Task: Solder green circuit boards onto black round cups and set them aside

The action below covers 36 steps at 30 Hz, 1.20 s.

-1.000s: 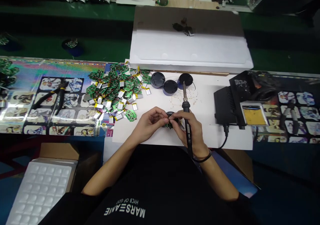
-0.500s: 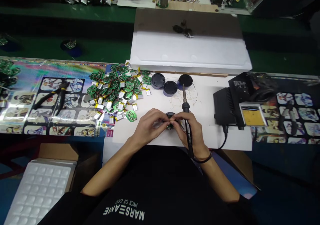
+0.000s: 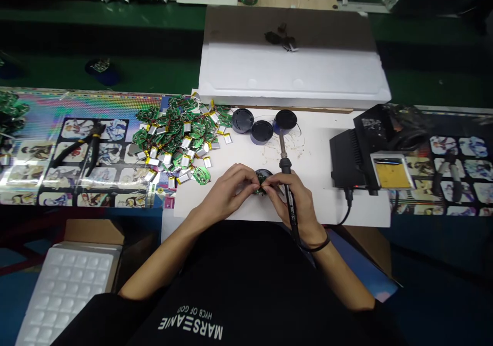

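Workbench: a glossy printed mat [image 3: 34, 181] with cartoon panels runs across the view, and a white foam slab [image 3: 292, 79] lies beyond it.
Work surface: a white paper sheet [image 3: 316, 205] lies in front of the person, speckled with small marks near its far edge.
Right of the sheet: a black soldering station [image 3: 346, 161] with a yellow sponge tray [image 3: 393, 175].
Left of the sheet: a heap of green circuit boards with silver pouch batteries [image 3: 177, 140], and beyond it on the mat, black-handled pliers [image 3: 90, 143].
Arms: both forearms [image 3: 162, 258] angle inward from the lower corners, elbows wide, and meet at the centre of the sheet.
Left hand [image 3: 227, 192]: fingers curled, pinching the near side of the device.
Right hand [image 3: 295, 202]: curled around a soldering iron [image 3: 288, 202], its tip pointing away from the person, while the fingertips [image 3: 271, 188] pinch the device from the other side (a dark band [image 3: 318, 247] circles this wrist).
Held item: a small round black device [image 3: 263, 174] sits between both hands, just above the sheet, with green board showing at its edge.
Nearby: three round black casings [image 3: 242, 120] lie just beyond the iron's tip.
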Each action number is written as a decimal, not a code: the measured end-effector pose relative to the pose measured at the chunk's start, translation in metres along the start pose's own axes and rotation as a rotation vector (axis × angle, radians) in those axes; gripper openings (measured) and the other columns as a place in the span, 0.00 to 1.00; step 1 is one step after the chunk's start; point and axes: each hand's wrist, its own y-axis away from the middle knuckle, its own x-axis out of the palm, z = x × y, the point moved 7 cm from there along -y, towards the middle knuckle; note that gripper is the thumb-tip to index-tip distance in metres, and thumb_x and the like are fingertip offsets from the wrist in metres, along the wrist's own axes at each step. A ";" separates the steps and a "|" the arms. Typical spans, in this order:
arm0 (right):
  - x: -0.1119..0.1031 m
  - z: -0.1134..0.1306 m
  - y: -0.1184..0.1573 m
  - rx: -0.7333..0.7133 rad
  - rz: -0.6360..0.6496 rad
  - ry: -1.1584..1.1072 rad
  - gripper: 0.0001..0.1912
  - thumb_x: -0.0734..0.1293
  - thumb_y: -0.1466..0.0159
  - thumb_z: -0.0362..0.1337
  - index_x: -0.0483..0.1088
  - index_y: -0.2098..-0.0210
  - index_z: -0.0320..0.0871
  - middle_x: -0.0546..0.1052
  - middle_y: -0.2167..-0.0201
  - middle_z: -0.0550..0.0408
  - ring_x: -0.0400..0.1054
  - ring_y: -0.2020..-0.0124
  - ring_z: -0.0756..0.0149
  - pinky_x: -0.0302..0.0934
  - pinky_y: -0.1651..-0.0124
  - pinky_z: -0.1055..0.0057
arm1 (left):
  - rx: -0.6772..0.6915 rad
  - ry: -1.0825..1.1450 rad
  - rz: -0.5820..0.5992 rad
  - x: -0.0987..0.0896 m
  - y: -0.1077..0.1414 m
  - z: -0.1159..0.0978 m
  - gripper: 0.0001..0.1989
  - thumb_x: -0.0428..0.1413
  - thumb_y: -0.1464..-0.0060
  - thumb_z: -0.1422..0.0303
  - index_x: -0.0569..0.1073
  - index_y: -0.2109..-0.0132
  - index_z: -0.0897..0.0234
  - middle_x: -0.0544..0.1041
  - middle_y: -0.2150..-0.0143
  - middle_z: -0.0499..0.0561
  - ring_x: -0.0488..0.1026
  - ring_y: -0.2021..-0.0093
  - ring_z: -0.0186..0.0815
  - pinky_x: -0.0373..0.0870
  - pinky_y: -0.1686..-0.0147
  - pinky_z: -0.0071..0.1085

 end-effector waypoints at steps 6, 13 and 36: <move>-0.015 0.002 0.012 0.013 -0.008 0.000 0.16 0.72 0.30 0.27 0.72 0.46 0.49 0.83 0.56 0.52 0.78 0.54 0.58 0.75 0.49 0.56 | 0.039 -0.099 0.085 -0.008 -0.003 -0.004 0.01 0.60 0.29 0.73 0.77 0.53 0.65 0.78 0.50 0.55 0.76 0.48 0.36 0.72 0.47 0.31; -0.041 -0.010 0.029 0.328 -0.220 -0.367 0.24 0.65 0.25 0.56 0.71 0.37 0.51 0.75 0.77 0.61 0.67 0.81 0.67 0.58 0.80 0.70 | 0.067 -0.175 0.292 0.001 -0.016 -0.002 0.04 0.56 0.27 0.72 0.76 0.52 0.65 0.81 0.51 0.54 0.77 0.48 0.39 0.73 0.47 0.35; -0.063 -0.004 0.018 0.146 -0.133 -0.047 0.07 0.77 0.38 0.35 0.79 0.60 0.48 0.81 0.69 0.55 0.77 0.70 0.62 0.70 0.72 0.66 | 0.092 -0.074 0.397 -0.008 -0.035 0.005 0.06 0.59 0.33 0.76 0.80 0.58 0.63 0.85 0.54 0.51 0.79 0.53 0.37 0.74 0.48 0.33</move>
